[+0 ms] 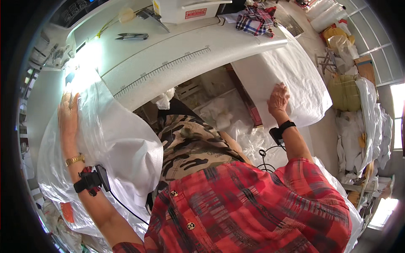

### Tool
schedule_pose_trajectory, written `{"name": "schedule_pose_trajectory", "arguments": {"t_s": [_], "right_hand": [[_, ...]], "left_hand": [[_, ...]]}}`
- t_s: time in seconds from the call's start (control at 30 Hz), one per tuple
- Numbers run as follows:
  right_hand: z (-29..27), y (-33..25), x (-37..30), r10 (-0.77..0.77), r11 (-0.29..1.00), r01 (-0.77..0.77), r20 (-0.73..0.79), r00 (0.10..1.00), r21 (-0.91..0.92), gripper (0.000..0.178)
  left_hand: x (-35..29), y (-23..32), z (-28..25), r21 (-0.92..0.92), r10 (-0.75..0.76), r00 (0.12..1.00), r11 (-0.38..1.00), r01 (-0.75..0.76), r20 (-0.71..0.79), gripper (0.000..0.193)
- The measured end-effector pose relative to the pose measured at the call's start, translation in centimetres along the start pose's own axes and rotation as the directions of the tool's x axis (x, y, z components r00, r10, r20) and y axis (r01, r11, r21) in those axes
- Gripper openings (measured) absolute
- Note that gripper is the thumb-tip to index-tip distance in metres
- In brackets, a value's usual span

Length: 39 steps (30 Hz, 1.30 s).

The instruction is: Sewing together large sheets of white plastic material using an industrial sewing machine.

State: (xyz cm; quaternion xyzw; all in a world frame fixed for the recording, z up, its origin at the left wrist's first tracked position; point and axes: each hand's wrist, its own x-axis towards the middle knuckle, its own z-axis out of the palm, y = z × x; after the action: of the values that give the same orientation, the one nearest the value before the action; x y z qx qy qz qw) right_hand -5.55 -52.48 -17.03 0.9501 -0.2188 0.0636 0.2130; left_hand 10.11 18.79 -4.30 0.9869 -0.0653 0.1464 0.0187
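Observation:
My left hand (pixel 68 110) lies with fingers stretched out on a white and clear plastic sheet (pixel 130 141), beside the bright lamp of a sewing machine (pixel 58 57). Glare washes out the fingertips and the part of the sheet under the lamp. The sheet hangs in loose folds off the table's left side, down toward my lap. On the right, my right hand (pixel 279 100) rests palm down on a smooth white pile of sheet material (pixel 304 78), its fingers apart and slightly bent. Neither hand grips anything that I can see.
A curved white tabletop (pixel 168 86) with a printed ruler scale crosses in front of me. Thread snips (pixel 131 36), a white box (pixel 181 10) and a crumpled plaid cloth (pixel 255 21) lie toward the back. Cables run from both wrist straps; bagged goods (pixel 350 139) line the right.

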Motion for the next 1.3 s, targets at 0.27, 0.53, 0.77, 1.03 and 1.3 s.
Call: {"name": "schedule_pose_trajectory", "arguments": {"t_s": [0.27,0.53,0.77,1.03,1.3], "right_hand": [[3.4,2.7,2.7,-0.209,0.945,0.171,-0.113,0.971,-0.277,0.011],[-0.5,4.2,3.3,-0.179,0.982,0.184,0.111,0.978,-0.038,0.008],[0.9,2.7,3.8,-0.266,0.925,0.302,0.175,0.948,-0.232,0.010],[0.7,3.2,5.2,-0.293,0.889,0.392,0.366,0.883,-0.235,0.016],[3.5,12.9,11.2,-0.118,0.964,0.097,0.070,0.991,0.246,0.032]], "left_hand": [[0.6,1.0,-0.1,-0.107,-0.058,0.998,0.993,0.057,-0.010,0.064],[0.8,1.3,-0.2,-0.117,-0.014,0.997,0.993,0.005,-0.078,0.059],[1.0,2.5,-1.1,-0.175,-0.017,1.000,0.985,0.015,-0.010,0.057],[0.6,2.8,-2.0,-0.261,-0.058,0.998,0.963,0.066,0.040,0.058],[0.1,1.2,-0.9,-0.139,-0.023,0.992,0.990,0.006,-0.123,0.058]]}}
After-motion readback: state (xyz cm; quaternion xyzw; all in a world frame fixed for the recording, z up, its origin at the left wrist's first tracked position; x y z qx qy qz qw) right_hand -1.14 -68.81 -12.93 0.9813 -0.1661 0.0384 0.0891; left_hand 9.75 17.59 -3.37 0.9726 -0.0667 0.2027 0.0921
